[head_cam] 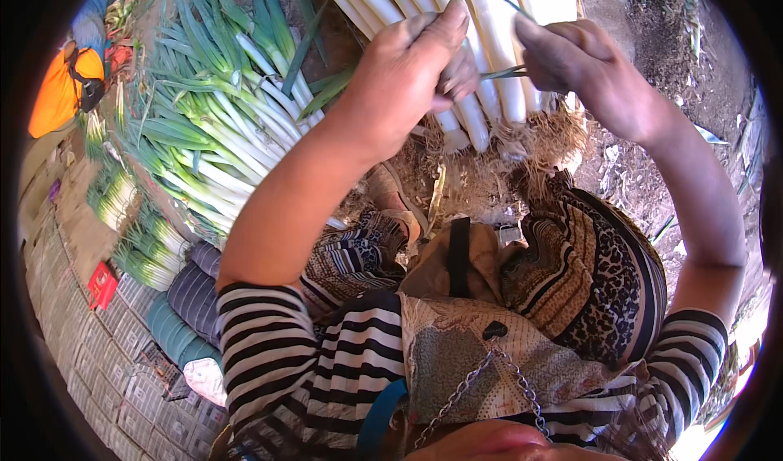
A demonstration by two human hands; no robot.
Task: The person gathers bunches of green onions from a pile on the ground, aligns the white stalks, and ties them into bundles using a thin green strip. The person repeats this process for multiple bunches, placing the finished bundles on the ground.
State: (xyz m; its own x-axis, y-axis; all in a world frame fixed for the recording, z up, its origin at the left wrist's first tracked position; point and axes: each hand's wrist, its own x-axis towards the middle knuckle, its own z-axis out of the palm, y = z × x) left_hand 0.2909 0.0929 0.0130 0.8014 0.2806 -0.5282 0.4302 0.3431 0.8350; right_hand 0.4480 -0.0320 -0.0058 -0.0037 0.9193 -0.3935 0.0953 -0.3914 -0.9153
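Several thick white leek stalks [489, 63] lie side by side before me, their brown roots [556, 134] towards my lap. Over their lower part, my left hand [422, 63] is closed on a thin green leaf strip [504, 73]. To the right, my right hand [569, 57] grips the same strip, which stretches between both fists across the stalks. A second thin green end rises from the thumb of my right hand. Its further course behind the hands is hidden.
A large heap of green-topped leeks [226, 131] lies to the left. Tied bundles [153, 247] stand beyond it, near a co-worker's striped clothing [192, 283]. An orange item [61, 88] is at the far left. Soil with leaf scraps [667, 94] lies right.
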